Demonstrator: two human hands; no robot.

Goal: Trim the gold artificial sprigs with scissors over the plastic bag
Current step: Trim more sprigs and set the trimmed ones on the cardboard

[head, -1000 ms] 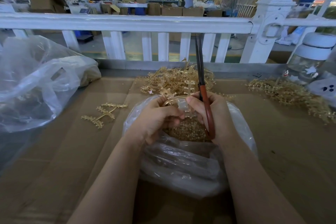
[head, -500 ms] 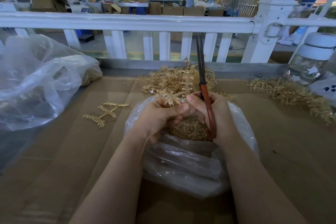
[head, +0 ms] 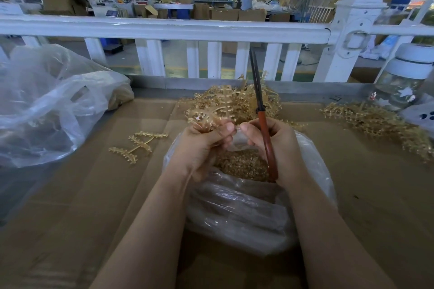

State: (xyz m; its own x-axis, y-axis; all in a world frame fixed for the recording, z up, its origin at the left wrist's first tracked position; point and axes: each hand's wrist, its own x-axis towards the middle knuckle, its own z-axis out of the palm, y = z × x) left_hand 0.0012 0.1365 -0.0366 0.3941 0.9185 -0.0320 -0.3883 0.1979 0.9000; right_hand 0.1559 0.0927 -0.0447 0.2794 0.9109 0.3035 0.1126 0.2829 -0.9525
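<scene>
Gripping a gold sprig, the left hand has lifted it slightly; the right hand still clutches the scissors over the plastic bag.

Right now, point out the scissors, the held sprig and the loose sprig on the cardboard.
scissors (head: pixel 265 134): head view, red handle.
held sprig (head: pixel 206 117): head view, stem above left hand.
loose sprig (head: pixel 138 144): head view, its middle stem.

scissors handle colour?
Reddish-brown handle on the scissors, with dark blades, gripped in the right hand. The head view is the only one.
</scene>
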